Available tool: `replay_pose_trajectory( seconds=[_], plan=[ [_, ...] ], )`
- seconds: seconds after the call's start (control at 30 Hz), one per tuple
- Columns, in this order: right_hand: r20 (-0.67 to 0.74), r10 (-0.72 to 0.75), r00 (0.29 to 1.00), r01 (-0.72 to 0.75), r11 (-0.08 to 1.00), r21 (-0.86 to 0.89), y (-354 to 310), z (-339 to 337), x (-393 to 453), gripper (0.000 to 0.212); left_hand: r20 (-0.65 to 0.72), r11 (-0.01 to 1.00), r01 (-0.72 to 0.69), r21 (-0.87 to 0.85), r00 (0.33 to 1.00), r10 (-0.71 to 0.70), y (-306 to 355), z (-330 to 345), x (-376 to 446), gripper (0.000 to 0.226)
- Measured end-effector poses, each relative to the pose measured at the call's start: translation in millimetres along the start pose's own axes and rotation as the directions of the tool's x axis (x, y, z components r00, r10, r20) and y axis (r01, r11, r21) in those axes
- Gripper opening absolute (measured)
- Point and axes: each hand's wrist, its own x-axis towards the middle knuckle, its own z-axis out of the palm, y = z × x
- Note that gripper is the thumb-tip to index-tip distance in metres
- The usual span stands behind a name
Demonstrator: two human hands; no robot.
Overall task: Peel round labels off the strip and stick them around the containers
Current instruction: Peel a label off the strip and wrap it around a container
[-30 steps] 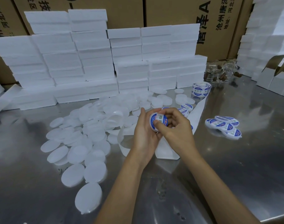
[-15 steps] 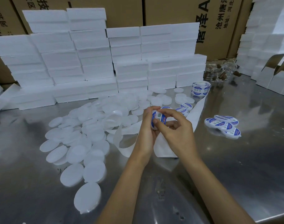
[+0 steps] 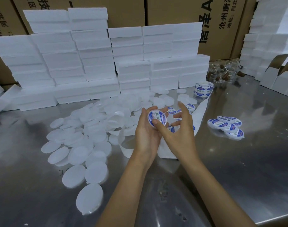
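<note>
Above the steel table [image 3: 238, 169], centre of view, the left hand [image 3: 147, 136] cradles a small round white container [image 3: 156, 118], fingers curled up behind it and round its rim, the blue-and-white round label on its face turned toward the camera. The right hand [image 3: 179, 135] comes in from the right with its thumb tip pressing on the lower edge of that label, while its other fingers are spread and loose, gripping nothing. Just behind the hands the white label strip [image 3: 199, 112] trails across the table, a few labels on it, running back to the label roll [image 3: 203, 89] standing by the foam blocks [image 3: 97, 63]. Off to the right, well apart, a small cluster of labelled containers [image 3: 226, 126] lies overlapping. Left of the hands sprawls a wide heap of plain white containers [image 3: 84, 141]. Cardboard cartons [image 3: 222, 22] stand behind it all.
</note>
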Motion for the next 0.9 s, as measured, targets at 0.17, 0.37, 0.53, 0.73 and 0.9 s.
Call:
replay_pose_trajectory(
  seconds=[0.17, 0.37, 0.53, 0.73, 0.9],
  plan=[
    [-0.058, -0.179, 0.982, 0.148, 0.924, -0.351, 4, 1, -2, 0.053, 0.072, 0.996, 0.032, -0.081, 0.997, -0.026, -1, 6, -4, 0.051],
    [-0.086, -0.209, 0.974, 0.16, 0.906, -0.393, 4, 0, 0, 0.057, 0.123, 0.988, 0.058, -0.144, 0.992, -0.04, 0, 6, -3, 0.05],
    [-0.096, -0.144, 0.985, 0.089, 0.899, -0.43, 5, -1, -2, 0.059, 0.121, 0.99, 0.059, -0.129, 0.992, -0.044, -3, 5, -3, 0.054],
    [-0.102, -0.074, 0.992, 0.003, 0.824, -0.567, 6, -2, -1, 0.08, 0.145, 0.995, 0.083, -0.053, 0.987, -0.075, -6, 11, -5, 0.054],
    [-0.123, -0.088, 0.989, 0.011, 0.853, -0.521, 9, -2, -1, 0.077, 0.132, 0.994, 0.086, -0.061, 0.988, -0.077, -6, 10, -5, 0.055]
  ],
)
